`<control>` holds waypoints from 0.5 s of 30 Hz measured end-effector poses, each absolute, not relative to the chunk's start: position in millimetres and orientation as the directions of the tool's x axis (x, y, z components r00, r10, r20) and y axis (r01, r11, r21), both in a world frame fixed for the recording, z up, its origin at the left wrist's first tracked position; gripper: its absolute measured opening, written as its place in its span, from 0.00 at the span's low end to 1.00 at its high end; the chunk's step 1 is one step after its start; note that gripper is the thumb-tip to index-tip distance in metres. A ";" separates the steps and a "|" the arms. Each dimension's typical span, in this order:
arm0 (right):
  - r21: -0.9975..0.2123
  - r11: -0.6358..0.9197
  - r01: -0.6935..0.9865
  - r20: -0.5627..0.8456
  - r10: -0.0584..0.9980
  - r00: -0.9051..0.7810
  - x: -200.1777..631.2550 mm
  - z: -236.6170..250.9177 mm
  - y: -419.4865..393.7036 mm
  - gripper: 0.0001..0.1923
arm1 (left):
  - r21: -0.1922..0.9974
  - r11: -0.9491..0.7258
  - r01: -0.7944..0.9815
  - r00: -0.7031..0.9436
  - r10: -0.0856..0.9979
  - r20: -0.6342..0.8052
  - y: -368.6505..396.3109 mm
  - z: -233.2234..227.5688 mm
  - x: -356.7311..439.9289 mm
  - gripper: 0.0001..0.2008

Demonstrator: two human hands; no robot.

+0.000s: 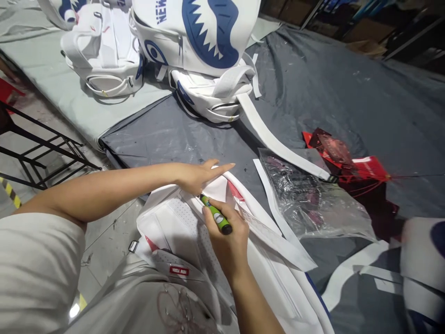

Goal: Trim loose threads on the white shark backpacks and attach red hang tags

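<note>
White backpack (181,232) lies nearest, at the surface's (313,93) near edge, under both hands. Right hand (227,236) is curled tight around a green lighter (215,215), its tip at the fabric. Left hand (200,176) lies flat, fingers straight, pressing the bag just beside it. Clear plastic bag (313,199) sits right; more white backpacks (194,51) stand far

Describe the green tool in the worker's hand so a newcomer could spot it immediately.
Start at the dark grey table cover, then drop to the white backpack at its near edge. There the right hand grips a green lighter with a black end, its tip beside the flat left hand. Nothing else nearby is green.
</note>
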State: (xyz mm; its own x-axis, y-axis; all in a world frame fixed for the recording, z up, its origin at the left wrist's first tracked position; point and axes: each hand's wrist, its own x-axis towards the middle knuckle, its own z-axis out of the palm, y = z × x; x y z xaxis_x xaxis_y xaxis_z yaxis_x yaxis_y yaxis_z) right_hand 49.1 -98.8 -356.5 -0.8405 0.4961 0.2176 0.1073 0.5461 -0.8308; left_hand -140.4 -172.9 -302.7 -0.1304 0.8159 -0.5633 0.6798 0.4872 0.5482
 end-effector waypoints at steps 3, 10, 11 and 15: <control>-0.832 0.538 0.133 0.158 0.461 -0.873 48.4 -354.3 -96.5 0.07 | 0.547 0.473 0.691 -0.136 0.828 -0.544 -172.4 -304.0 -140.3 0.58; -0.808 0.566 0.164 0.162 0.481 -0.862 50.1 -353.4 -97.5 0.08 | 0.522 0.476 0.707 -0.140 0.819 -0.557 -172.0 -303.2 -139.2 0.59; -0.801 0.575 0.167 0.172 0.488 -0.856 49.9 -353.4 -98.0 0.08 | 0.522 0.477 0.707 -0.139 0.818 -0.558 -172.0 -303.1 -139.1 0.59; -0.805 0.574 0.149 0.176 0.472 -0.864 48.9 -352.8 -99.9 0.07 | 0.522 0.471 0.711 -0.140 0.822 -0.552 -172.2 -304.5 -139.4 0.58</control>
